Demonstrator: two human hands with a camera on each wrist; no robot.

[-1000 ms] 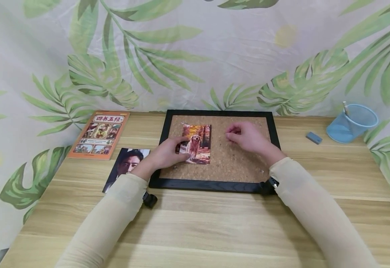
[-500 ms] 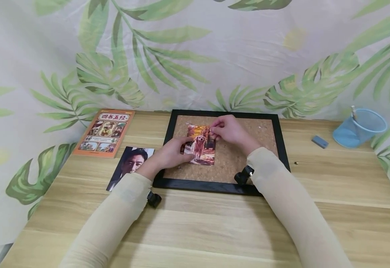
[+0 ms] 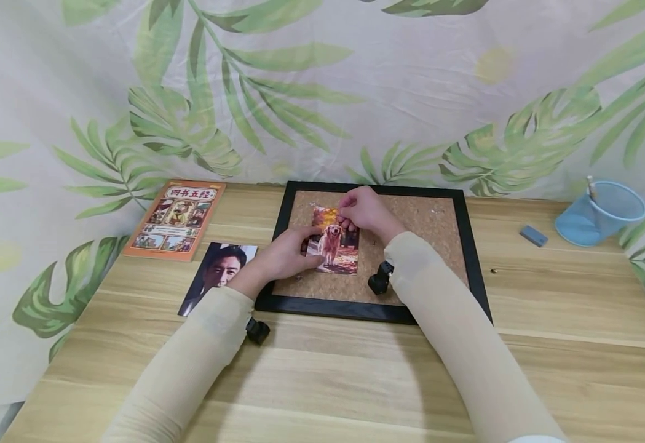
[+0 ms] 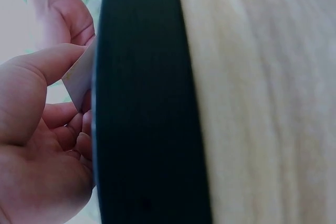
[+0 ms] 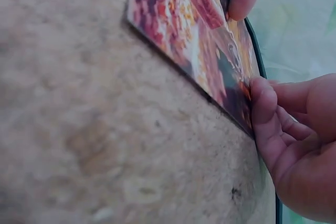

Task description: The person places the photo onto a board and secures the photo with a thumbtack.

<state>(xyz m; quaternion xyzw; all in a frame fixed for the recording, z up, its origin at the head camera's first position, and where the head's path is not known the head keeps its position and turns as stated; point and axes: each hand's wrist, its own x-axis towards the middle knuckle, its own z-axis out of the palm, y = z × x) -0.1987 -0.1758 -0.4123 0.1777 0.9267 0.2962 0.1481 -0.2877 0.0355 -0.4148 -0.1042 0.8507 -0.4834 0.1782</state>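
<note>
Holds the dog picture on the cork board with the left hand, thumb and bent fingers a little apart around its left edge. Touches it near the top right corner with the right hand, fingertips pinched together; cannot tell if around something tiny. Shows another photo near the board.

The head view looks forward and down across the bench from above, while the left wrist camera peers from close up past the black frame and the right wrist camera low across the cork, head and right-wrist views sharing the dog photo.
</note>
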